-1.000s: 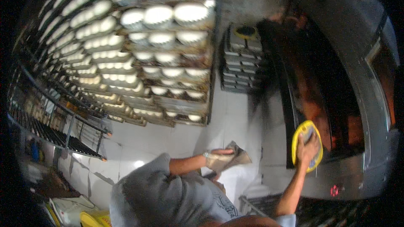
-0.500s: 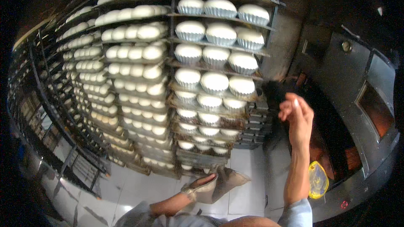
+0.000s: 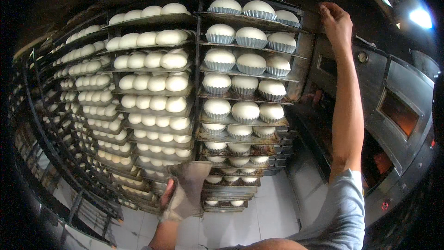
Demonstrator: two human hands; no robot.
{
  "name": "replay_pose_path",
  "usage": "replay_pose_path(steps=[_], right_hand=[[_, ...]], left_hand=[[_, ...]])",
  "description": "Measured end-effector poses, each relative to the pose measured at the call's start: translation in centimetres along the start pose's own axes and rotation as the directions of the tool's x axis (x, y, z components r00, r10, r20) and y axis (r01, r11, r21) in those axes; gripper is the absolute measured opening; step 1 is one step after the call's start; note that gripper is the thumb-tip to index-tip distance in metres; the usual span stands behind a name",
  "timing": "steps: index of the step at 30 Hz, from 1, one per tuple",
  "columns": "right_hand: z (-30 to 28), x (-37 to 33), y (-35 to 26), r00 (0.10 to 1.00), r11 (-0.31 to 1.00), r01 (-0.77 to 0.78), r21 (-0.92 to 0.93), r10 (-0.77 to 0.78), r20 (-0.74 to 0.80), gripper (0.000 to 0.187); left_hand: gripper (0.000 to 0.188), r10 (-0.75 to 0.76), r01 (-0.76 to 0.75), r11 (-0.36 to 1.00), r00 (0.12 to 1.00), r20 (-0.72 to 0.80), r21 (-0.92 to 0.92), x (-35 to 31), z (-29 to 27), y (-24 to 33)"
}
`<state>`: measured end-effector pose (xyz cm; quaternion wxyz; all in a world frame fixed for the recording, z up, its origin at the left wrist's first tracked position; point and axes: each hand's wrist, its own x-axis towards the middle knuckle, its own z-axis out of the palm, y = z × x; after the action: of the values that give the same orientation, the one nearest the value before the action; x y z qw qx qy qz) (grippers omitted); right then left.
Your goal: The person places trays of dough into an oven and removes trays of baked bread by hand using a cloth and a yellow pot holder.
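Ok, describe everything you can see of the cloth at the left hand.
The cloth is a limp-looking, brownish-grey piece, apparently fabric, with darker and paler patches like stains or shadow. It flares at the upper end and narrows toward the wrist, tilted up and to the right. The left hand touches it, the thumb along its left edge; the other fingers are hidden, so whether it is worn or gripped is unclear. In the picture it overlaps trays of pale dough.

Right arm [image 3: 348, 106] stretched upward, right hand [image 3: 338, 22] high and loosely curled, left hand [image 3: 167, 193] low, partly hidden
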<state>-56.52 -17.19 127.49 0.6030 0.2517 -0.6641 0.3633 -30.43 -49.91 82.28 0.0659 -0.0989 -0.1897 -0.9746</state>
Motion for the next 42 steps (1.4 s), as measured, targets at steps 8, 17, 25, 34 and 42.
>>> replay_pose_path(steps=[8, 17, 25, 34, 42], right_hand=[[7.4, 7.9, 3.8, 0.836, 0.726, 0.500, -0.473, -0.261, 0.483, 0.024], [11.6, 9.5, 2.1, 0.691, 0.561, 0.695, -0.450, -0.351, 0.631, 0.023], [13.2, 10.3, 2.0, 0.656, 0.542, 0.724, -0.427, -0.350, 0.668, 0.023], [9.8, 9.3, -1.5, 0.641, 0.548, 0.740, -0.390, -0.402, 0.653, 0.023], [4.6, 7.4, -4.4, 0.695, 0.683, 0.644, -0.344, -0.336, 0.635, 0.025]], left_hand=[[0.053, 0.219, -0.234, 0.971, 0.955, -0.198, -0.057, 0.2, 3.1, 0.5], [0.055, 0.367, -0.361, 0.930, 0.892, -0.263, 0.074, -1.6, 2.2, 0.6], [0.060, 0.417, -0.408, 0.909, 0.883, -0.216, 0.086, -2.9, 2.3, 0.1], [0.054, 0.503, -0.485, 0.864, 0.839, -0.207, 0.132, -2.6, 6.5, 2.0], [0.048, 0.400, -0.419, 0.881, 0.908, 0.126, 0.221, 4.1, 17.4, 7.8]])
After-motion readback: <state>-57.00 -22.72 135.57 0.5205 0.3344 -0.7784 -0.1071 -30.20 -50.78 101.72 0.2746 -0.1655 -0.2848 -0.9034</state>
